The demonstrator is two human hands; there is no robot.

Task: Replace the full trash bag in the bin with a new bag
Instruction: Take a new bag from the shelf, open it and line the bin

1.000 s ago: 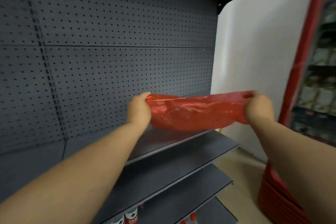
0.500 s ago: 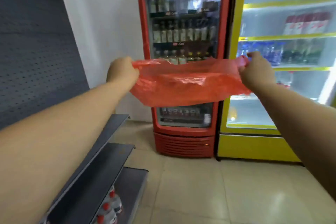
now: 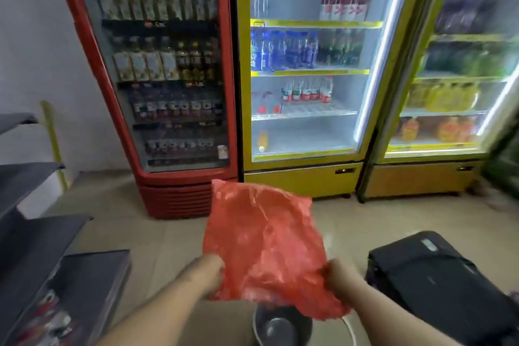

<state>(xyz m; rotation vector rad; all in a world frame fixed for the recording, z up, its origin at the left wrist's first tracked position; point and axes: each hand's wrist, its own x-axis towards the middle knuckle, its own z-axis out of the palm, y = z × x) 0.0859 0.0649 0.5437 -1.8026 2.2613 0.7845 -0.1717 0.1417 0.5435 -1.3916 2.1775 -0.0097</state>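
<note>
Above the grey bin (image 3: 282,327), my left hand (image 3: 209,271) and right hand (image 3: 338,277) each grip the red bag (image 3: 261,241) by an edge.

Two bare forearms enter from the bottom edge, either side of the bin (image 3: 282,327). No sleeve, watch, ring or glove shows on either. The left hand (image 3: 209,271) and the right hand (image 3: 337,275) are uncovered too, both blurred, so nails and knuckles cannot be made out. Nothing else of the person is in view.
</note>
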